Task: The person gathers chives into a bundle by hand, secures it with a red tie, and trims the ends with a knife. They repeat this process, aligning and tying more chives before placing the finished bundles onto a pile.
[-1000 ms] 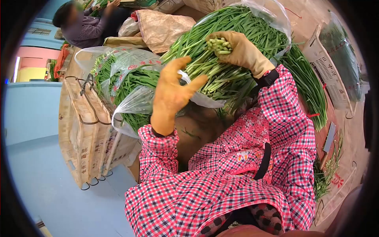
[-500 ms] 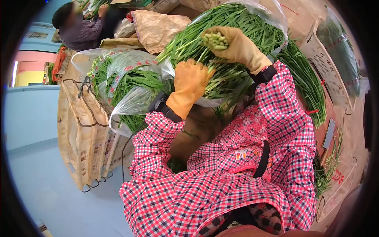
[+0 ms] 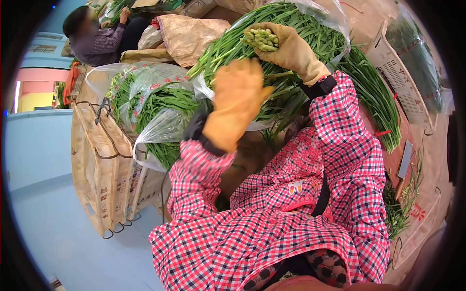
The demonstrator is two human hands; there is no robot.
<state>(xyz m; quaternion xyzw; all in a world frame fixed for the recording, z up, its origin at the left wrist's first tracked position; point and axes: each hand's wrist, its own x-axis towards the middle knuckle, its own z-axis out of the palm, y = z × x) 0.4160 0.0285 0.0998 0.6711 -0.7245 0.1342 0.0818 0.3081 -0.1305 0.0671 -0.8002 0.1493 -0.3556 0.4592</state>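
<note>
My right hand, in a tan glove, is closed round a bunch of garlic chives, whose pale cut ends show beside the thumb. Their leaves merge with the large pile of chives in an opened plastic bag beneath. To its left, my left hand, in an orange glove, is over the pile's near edge. It is smeared by motion, but the fingers look stretched out, the thumb stands apart, and nothing shows in it.
A second clear bag of chives sits by stacked plastic crates on the left. Tied chives lie at right, near a flat metal blade and another crate. Sacks and a seated person are behind.
My left hand has come off the stalks and its fingers have straightened and lifted. My right hand has shifted slightly up and left, still holding the chives.
</note>
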